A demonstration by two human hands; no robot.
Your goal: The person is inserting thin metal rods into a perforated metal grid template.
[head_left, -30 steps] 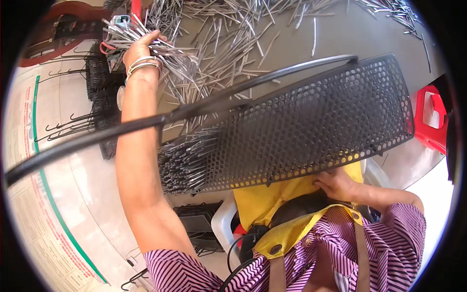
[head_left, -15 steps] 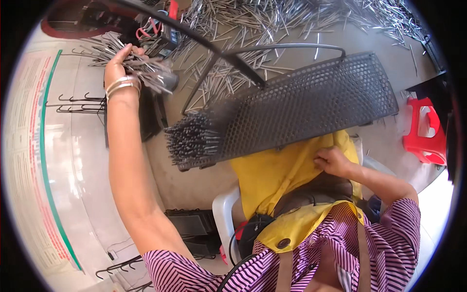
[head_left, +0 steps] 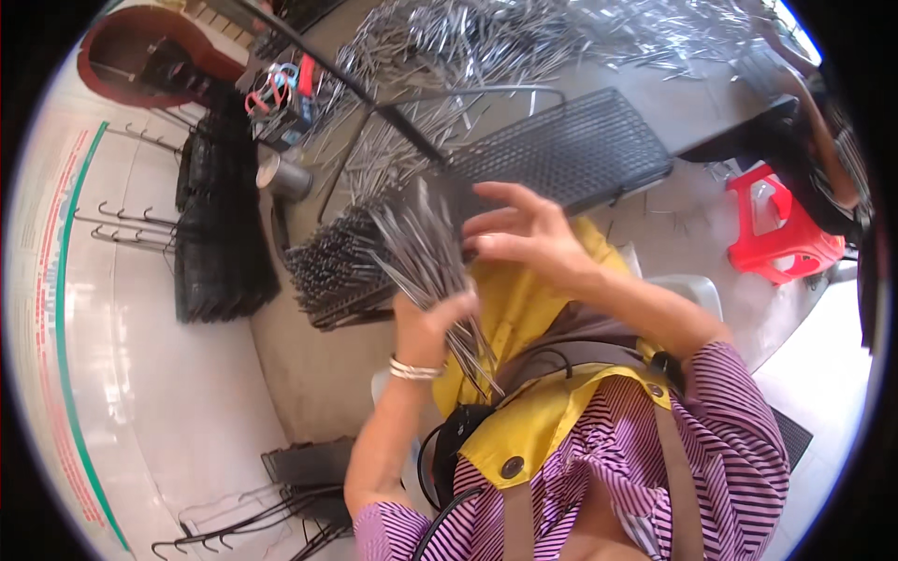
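My left hand (head_left: pixel 430 323) is wrapped round a bundle of thin grey metal rods (head_left: pixel 421 245), held upright and fanning out at the top. My right hand (head_left: pixel 533 238), just right of the bundle, has its fingers apart and holds nothing. Behind both hands slants a black perforated metal rack (head_left: pixel 589 140) with a bar handle. Dark rods (head_left: pixel 327 257) stand packed tightly at its left end, partly hidden by the bundle. A yellow apron (head_left: pixel 505 327) hangs below my hands.
Loose metal rods (head_left: pixel 486 42) lie heaped at the back. A metal can (head_left: pixel 285 178) and a box of tools (head_left: pixel 281 112) are at the left, near black mesh panels (head_left: pixel 220 224). At the right are a red stool (head_left: pixel 781 234) and another person's arm (head_left: pixel 818 131).
My left hand has brought the rod bundle from the far left to the front of the rack. My right hand has risen from the apron and opened beside it. The view has shifted.
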